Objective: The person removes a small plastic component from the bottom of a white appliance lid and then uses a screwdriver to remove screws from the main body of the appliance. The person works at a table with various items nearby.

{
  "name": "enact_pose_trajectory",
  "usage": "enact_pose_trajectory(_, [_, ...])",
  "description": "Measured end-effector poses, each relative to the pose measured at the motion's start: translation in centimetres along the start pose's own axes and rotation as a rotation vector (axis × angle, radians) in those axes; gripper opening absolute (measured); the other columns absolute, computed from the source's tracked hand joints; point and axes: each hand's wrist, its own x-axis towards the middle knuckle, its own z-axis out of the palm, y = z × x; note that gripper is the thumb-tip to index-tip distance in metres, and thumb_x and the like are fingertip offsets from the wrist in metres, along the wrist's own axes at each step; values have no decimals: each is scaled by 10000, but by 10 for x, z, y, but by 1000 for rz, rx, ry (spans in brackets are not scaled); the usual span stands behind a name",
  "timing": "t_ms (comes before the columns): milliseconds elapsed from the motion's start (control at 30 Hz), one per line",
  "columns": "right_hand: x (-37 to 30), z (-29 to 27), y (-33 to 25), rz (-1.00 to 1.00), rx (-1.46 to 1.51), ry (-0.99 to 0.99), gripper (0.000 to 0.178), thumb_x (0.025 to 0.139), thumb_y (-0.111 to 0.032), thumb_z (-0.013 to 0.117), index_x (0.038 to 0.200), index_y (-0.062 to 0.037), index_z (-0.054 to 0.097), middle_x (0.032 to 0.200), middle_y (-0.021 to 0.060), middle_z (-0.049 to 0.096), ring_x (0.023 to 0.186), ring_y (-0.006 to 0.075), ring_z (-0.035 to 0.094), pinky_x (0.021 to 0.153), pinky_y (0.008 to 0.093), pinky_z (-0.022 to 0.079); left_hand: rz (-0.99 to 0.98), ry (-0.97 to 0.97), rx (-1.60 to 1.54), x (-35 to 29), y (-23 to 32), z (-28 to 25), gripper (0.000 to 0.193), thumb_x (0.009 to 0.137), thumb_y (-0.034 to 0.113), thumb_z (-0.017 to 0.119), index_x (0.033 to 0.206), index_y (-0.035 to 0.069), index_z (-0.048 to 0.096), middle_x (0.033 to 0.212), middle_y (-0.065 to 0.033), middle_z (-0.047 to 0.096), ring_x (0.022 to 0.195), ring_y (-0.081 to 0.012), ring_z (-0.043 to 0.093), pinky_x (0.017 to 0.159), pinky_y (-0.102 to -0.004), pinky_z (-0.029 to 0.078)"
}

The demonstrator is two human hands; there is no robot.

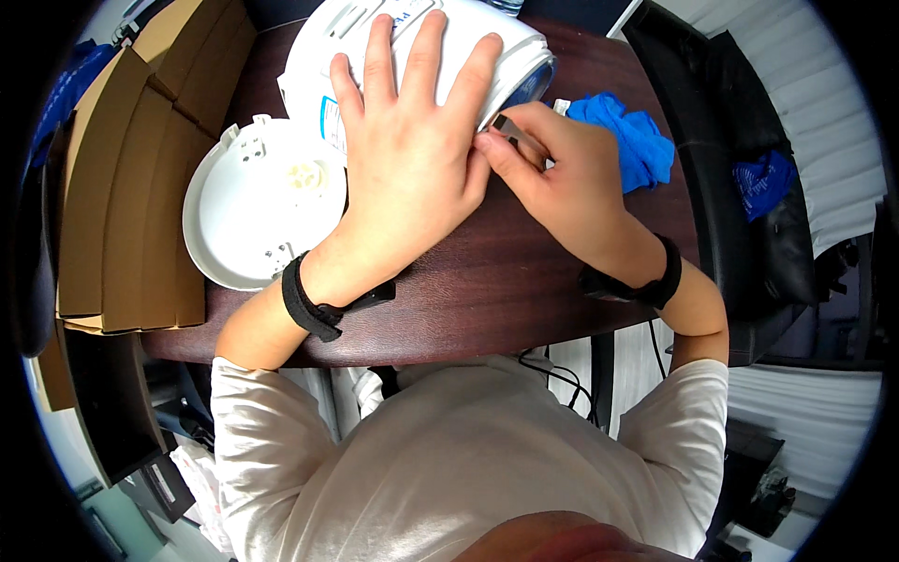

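Note:
A large white plastic casing [314,47] with a rounded outline and blue printing lies at the far side of the table. My left hand [407,155] presses flat on top of it, fingers spread. At the casing's near right corner, my right hand [571,173] pinches a small dark flat-ended tool [506,125]; my fingers cover most of it, so its kind is unclear. Left of my left wrist rests a round white plastic cover [245,211] with a raised rim and small fittings inside. A crumpled blue cloth [632,140] lies just beyond my right hand.
Brown cardboard boxes [131,201] stand along the left side of the dark wooden table [468,300]. A black padded seat [726,187] adjoins the table on the right, with a blue item [763,184] on it. Black cables [567,379] hang below the near edge.

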Motion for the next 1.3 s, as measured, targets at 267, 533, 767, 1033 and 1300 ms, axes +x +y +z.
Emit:
enact_pose_trajectory(267, [0,0,-3,-32,-28,-24,152,832,-135,691,902,-66,574,669,85,619,568,224,633,483,315,448,-179,-153,-183,10,20,-30,664,710,176,666,1355,190,508,1414,-197,404,1310,-473,329,1035,-656,225])
enact_pose_trajectory(533, [6,-11,5,-333,-399,-109,140,861,-180,656,927,-96,566,747,67,626,622,242,646,513,336,487,-181,-161,-193,11,20,-31,700,688,157,679,1362,188,492,1407,-200,410,1308,-476,331,1038,-651,220])
enact_pose_trajectory(767, [0,-5,2,-61,-91,-49,142,836,-153,692,895,-63,599,704,90,641,585,249,643,495,331,471,-184,-161,-188,11,20,-33,688,701,173,685,1362,187,498,1414,-201,407,1311,-475,328,1038,-648,220])
enact_pose_trajectory(1033, [-3,3,-9,42,-19,20,122,846,-119,679,903,-41,604,625,103,619,532,241,624,484,327,453,-180,-149,-171,11,21,-30,670,710,165,662,1360,183,502,1415,-206,404,1319,-474,319,1037,-659,218])
enact_pose_trajectory(1300, [-5,3,-12,184,110,3,132,872,-147,669,879,-32,605,562,81,555,449,184,535,443,309,375,-177,-169,-174,11,20,-32,675,718,151,638,1374,184,481,1410,-207,405,1313,-475,325,1037,-659,218])
